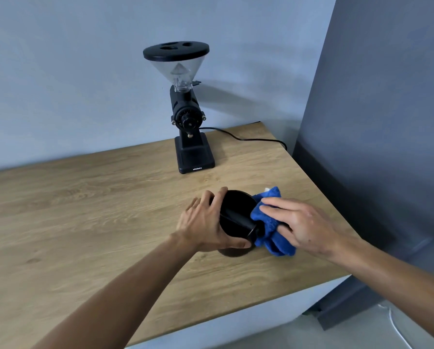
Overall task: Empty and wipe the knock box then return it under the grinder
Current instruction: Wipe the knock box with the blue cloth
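Observation:
A round black knock box [237, 210] with a bar across its mouth stands on the wooden counter [97, 210], in front of the grinder. My left hand [206, 222] grips its left wall, thumb at the near rim. My right hand [299, 222] presses a blue cloth [269, 230] against the box's right rim and outer side. The black coffee grinder [188, 117] with a clear hopper stands at the back of the counter by the wall, its base platform bare.
The grinder's black power cable [248, 139] runs right across the counter to its back right corner. The counter's right edge lies just beyond my right hand. A grey wall panel [374, 122] rises at the right, and a white cable [397, 328] lies on the floor.

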